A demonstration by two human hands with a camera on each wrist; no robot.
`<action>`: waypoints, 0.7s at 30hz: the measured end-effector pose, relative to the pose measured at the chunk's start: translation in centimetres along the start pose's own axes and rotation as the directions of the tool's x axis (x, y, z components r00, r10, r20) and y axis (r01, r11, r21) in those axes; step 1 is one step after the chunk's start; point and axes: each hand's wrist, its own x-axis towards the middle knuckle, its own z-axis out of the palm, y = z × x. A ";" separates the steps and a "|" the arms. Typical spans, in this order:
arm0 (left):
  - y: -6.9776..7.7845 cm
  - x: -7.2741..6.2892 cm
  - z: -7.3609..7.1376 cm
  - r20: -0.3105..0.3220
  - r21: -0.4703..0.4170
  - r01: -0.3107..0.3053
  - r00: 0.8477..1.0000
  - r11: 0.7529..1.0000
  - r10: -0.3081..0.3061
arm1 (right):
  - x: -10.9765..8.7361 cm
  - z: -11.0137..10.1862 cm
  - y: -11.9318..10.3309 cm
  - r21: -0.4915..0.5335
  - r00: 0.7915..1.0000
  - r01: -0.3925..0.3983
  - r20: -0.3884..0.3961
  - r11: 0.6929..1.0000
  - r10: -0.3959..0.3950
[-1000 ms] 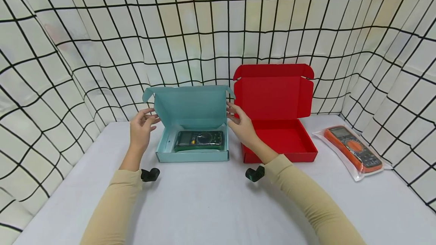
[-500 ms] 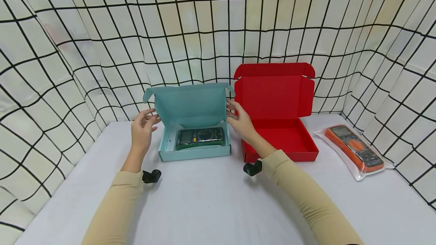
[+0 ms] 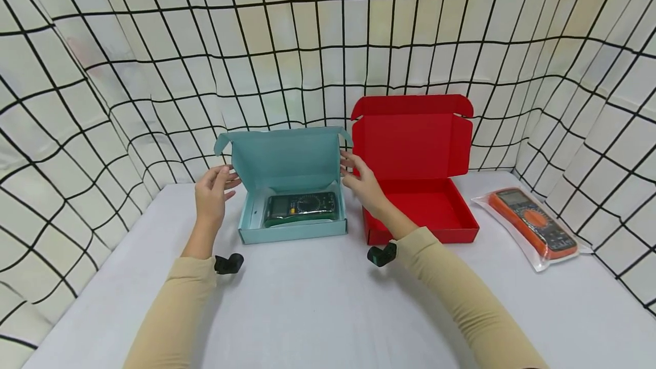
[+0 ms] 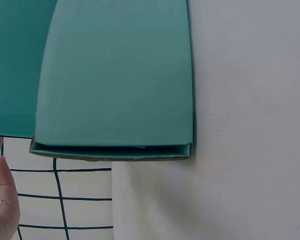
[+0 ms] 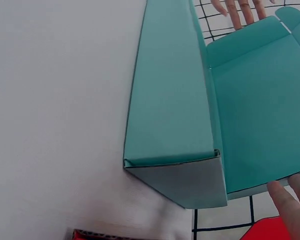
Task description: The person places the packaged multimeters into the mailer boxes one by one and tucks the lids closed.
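Observation:
A teal cardboard box [image 3: 292, 234] stands with its lid [image 3: 287, 158] raised. Inside lies a dark green digital multimeter [image 3: 301, 208], seemingly in clear wrap. My left hand [image 3: 211, 193] is beside the lid's left flap, fingers extended; in the right wrist view its fingers [image 5: 242, 11] show at the lid's far edge, and contact is unclear. At the lid's right side, my right hand [image 3: 365, 185] has its fingertips against the edge, as the right wrist view shows with the fingers [image 5: 282, 197] relaxed. Neither hand grips the box.
A red cardboard box [image 3: 421, 236] stands open on the right, just behind my right forearm. Farther right, an orange multimeter [image 3: 535, 220] lies in a clear plastic bag. White cloth with black grid lines [image 3: 302, 27] walls the white table [image 3: 307, 306] at the back and sides.
The teal box has turned slightly, its right end swinging back and its front shifting a little right. My left thumb has lifted toward the fingers. The right hand has hardly moved.

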 end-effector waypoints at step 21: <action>-0.1 -0.3 -0.7 0.070 -0.074 0.070 0.995 0.995 -0.065 | -0.5 -1.1 0.0 -0.111 0.997 0.038 0.077 0.993 -0.030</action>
